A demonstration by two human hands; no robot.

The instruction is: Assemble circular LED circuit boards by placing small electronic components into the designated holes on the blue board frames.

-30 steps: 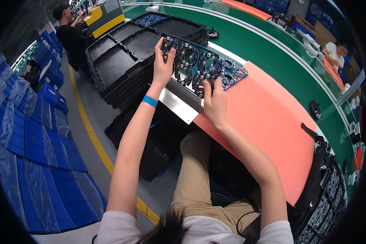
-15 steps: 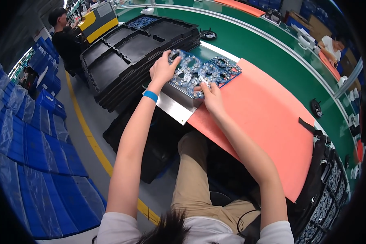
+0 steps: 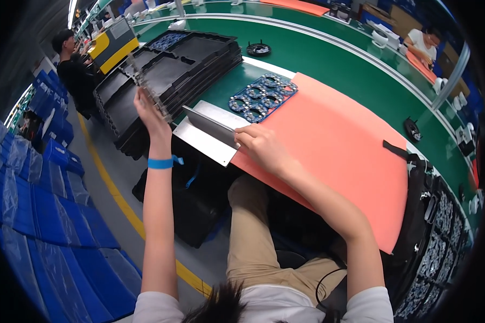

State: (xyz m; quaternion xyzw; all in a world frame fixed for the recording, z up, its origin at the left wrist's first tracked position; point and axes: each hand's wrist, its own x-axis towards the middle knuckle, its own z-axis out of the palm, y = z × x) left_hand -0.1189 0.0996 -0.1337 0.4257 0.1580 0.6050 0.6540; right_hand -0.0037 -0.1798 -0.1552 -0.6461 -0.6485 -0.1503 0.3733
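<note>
My left hand (image 3: pixel 154 119) is raised beside the black trays, closed on a circuit board panel (image 3: pixel 152 98) turned nearly edge-on. The panel is smeared by motion, so its faces barely show. My right hand (image 3: pixel 264 146) has curled fingers at the near right end of an L-shaped metal bracket (image 3: pixel 205 141), gripping its upright plate. Just beyond the bracket, a blue circuit board panel (image 3: pixel 277 101) with several round rings lies flat, next to the salmon mat (image 3: pixel 334 145).
Stacked black trays (image 3: pixel 167 75) stand on the left, one compartment holding blue boards (image 3: pixel 167 41). A round black part (image 3: pixel 258 49) sits on the green bench (image 3: pixel 318 59). Wrapped blue bins (image 3: pixel 54 215) line the far left. Two people (image 3: pixel 75 70) (image 3: pixel 421 46) work nearby.
My left hand has swung left with a panel, tipping it edge-on. My right hand has let go of the panel and moved down to the bracket. The other panel now lies uncovered.
</note>
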